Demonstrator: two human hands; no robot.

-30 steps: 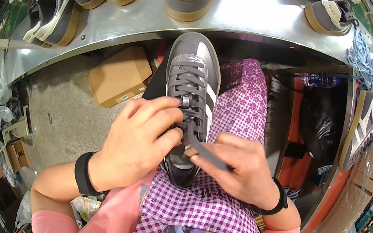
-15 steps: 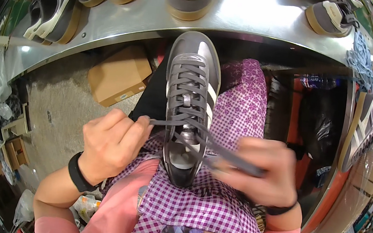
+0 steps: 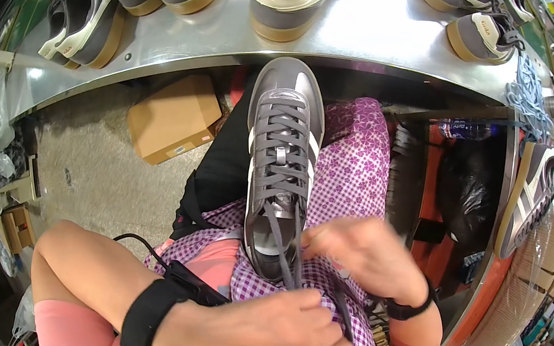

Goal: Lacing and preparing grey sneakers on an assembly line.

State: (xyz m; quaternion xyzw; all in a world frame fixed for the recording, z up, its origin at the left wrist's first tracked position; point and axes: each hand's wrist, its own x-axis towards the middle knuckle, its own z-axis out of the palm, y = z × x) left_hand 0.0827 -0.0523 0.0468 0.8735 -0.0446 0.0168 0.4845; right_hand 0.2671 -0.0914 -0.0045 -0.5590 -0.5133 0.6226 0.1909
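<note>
A grey sneaker (image 3: pixel 293 100) with white side stripes and a pale brown sole rests on my lap, toe pointing away from me. Flat grey shoelaces (image 3: pixel 276 237) criss-cross its tongue, and two loose strands run from the top eyelets toward me over the shoe's opening. My left hand (image 3: pixel 267 333) reaches across in front of the heel, its fingers closed on these strands. Beside the opening on the right, my right hand (image 3: pixel 368 255) is curled, fingertips together at the right-hand strand and somewhat blurred. A dark strand also shows between the two hands.
Several matching sneakers (image 3: pixel 282 20) stand on the metal bench (image 3: pixel 377 30) ahead. A cardboard box (image 3: pixel 174 118) lies on the floor at left. To the right are another sneaker (image 3: pixel 529 200), light blue laces (image 3: pixel 530 96) and a black plastic bag (image 3: pixel 468 187).
My left hand has moved from the shoe's left side to in front of the heel. The crossed laces now run back toward me. My right hand has shifted slightly up and left.
</note>
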